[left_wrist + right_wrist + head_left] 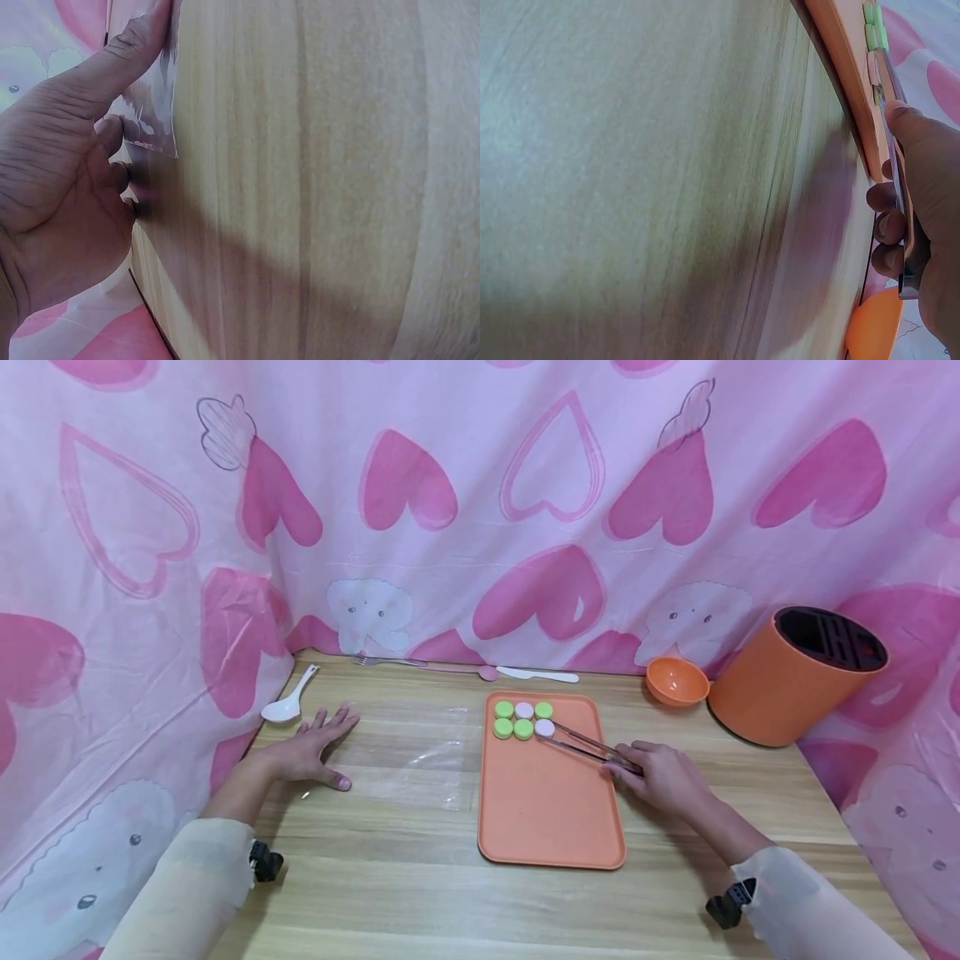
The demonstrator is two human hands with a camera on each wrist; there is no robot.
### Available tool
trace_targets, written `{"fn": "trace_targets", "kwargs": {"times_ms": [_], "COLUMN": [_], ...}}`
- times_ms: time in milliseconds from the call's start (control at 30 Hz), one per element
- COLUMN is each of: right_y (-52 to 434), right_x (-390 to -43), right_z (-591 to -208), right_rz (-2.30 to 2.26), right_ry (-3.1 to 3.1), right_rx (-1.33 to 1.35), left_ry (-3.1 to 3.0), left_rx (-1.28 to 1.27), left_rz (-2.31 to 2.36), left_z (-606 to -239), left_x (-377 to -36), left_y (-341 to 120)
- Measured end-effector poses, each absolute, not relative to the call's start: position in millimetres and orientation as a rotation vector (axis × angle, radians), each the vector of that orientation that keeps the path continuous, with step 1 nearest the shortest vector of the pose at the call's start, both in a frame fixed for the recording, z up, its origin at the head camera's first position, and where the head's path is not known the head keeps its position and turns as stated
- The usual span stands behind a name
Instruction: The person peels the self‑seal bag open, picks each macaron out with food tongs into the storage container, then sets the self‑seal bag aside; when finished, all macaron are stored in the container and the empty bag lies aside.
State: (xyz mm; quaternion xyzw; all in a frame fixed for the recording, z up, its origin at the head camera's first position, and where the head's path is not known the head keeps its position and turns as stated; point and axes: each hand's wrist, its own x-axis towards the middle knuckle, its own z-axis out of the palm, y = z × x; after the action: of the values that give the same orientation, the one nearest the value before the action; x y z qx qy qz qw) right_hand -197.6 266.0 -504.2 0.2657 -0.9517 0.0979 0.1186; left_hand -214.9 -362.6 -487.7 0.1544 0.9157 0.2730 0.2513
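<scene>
While my right hand (pixel 663 774) grips the metal tongs (pixel 581 745), their tips reach away from me to the pink-white disc (pixel 544 727) at the far end of the orange tray (pixel 551 827); whether the tips have the disc pinched or only touch it, I cannot tell. That disc closes the nearer of two short rows, with two green discs (pixel 513 728) beside it on the side toward my left hand, and a green, pale, green row just beyond. My left hand (pixel 311 750) lies released and flat on the tabletop (pixel 420 893), well apart from the tray, fingers spread; its thumb (pixel 131 52) rests on the edge of a clear plastic sheet (pixel 420 760) that stretches toward the tray. I judge this to be the placing of a disc into line. The next move calls for easing the tongs gently, so the disc sits flush beside its neighbours without nudging them, and for drawing the tips back low and straight toward my right hand.
</scene>
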Motion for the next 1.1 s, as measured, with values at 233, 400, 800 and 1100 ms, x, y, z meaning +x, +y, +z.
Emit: {"fn": "trace_targets", "kwargs": {"times_ms": [233,400,800,1100], "right_y": [272,279,306,319], "right_x": [-191,-181,-162,-156], "right_z": [-502,-500,-495,-494], "right_rz": [0.364,0.378,0.459,0.462], "right_ry": [-2.752,-2.734,-2.986,-2.993], "right_rx": [0.742,0.637,0.157,-0.023], "left_ry": [2.494,2.494,2.501,2.501], "left_rx": [0.427,0.43,0.435,0.437], "left_rz": [0.747,0.749,0.749,0.737], "left_z": [-487,-487,-488,-490], "left_x": [-214,-214,-214,-216], "left_y": [-362,-361,-364,-364]}}
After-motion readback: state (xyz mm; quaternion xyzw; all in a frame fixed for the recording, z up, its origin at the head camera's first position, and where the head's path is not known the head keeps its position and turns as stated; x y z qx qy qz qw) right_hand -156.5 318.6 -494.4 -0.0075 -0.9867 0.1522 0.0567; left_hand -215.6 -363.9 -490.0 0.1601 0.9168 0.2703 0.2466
